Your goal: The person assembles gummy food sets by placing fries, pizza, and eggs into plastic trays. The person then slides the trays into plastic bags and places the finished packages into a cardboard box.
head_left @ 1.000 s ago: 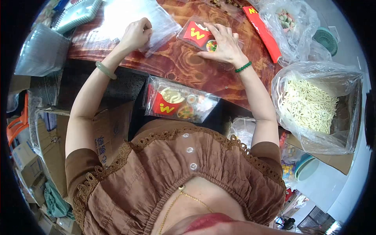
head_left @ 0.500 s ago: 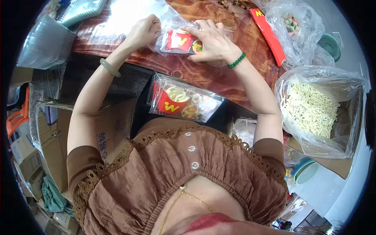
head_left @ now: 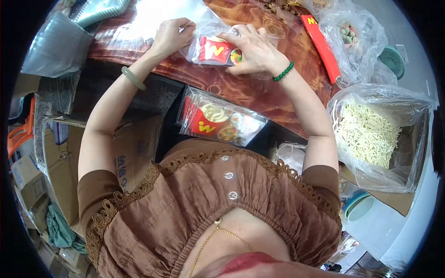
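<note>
A clear plastic bag [head_left: 197,54] lies on the wooden table, holding a red box [head_left: 214,50] with a yellow mark and a small round colourful piece [head_left: 236,56]. My right hand [head_left: 259,50] grips the bag from the right, with fingers over its upper part and thumb along its lower edge. At the bag's left end is my left hand [head_left: 174,36], its fingers bent together on the plastic edge; the exact pinch is hard to make out. Nearer my body, a second filled clear packet [head_left: 222,118] rests tilted, showing a red box, pale noodle-like pieces and egg-like pieces.
Clear plastic trays [head_left: 55,48] are stacked at the left. Toward the right lie a flat red piece [head_left: 321,48], a plastic bag of small pieces [head_left: 357,41] and a lined carton of pale noodle-like strands [head_left: 368,132]. A cardboard box [head_left: 139,153] stands below the left arm.
My left hand's fingers have straightened slightly at the bag's edge. My right hand stays on the bag. The whole view has shifted a little.
</note>
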Demonstrator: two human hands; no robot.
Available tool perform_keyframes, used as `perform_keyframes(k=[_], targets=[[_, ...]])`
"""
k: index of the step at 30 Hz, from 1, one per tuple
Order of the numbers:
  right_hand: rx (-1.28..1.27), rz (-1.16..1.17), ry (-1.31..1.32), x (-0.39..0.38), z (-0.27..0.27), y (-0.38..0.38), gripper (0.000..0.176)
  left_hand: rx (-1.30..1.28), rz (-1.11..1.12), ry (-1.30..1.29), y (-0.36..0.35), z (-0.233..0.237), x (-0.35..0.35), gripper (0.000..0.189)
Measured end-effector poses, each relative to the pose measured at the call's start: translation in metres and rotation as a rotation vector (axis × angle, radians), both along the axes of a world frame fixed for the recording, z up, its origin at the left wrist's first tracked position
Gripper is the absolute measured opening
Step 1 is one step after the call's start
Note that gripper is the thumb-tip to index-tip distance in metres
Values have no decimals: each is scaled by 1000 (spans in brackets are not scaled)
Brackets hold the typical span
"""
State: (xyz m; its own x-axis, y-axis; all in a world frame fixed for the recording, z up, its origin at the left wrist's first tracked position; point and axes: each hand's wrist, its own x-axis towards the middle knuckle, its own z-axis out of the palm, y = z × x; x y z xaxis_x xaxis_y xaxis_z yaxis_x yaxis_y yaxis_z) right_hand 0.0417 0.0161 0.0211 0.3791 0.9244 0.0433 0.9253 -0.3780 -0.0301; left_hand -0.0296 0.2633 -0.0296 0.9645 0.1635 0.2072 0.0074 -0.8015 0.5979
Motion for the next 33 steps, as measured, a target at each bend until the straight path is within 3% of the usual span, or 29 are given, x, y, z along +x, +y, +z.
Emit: perform_keyframes(k=[2,4,7,9,13,17,23,26,29,31,33], targets=[[-21,-24,-1,0,-6,0,85,35,73,1,-6,3,-6,25],[-45,-52,-4,-3,-11,-1,87,146,-69,-363,-13,-4,-10,24],[-44,-133,46,-6,-16,-1,92,99,-139,-232,-21,-7,-14,20],[121,-177,145,-9,-17,-4,98,123,-165,-184,-28,0,-18,18],[-60,-173,47,-6,-11,0,96,131,-197,-188,-32,6,-19,17],[-42,-302,39,-8,-13,-1,92,164,-105,-345,-26,-2,-40,15],[16,-469,26,-27,-20,33,97,346,-243,-425,-50,3,-39,11],[109,-381,-44,-24,-27,27,105,315,-218,-361,-52,-1,-30,13],[169,-166,20,-10,-9,-29,119,360,-159,-397,-52,-4,-24,25],[164,2,225,5,-9,-61,88,434,-127,-457,-50,-10,-18,32],[233,135,262,10,-20,-75,65,511,-317,-243,-53,-11,-11,40]])
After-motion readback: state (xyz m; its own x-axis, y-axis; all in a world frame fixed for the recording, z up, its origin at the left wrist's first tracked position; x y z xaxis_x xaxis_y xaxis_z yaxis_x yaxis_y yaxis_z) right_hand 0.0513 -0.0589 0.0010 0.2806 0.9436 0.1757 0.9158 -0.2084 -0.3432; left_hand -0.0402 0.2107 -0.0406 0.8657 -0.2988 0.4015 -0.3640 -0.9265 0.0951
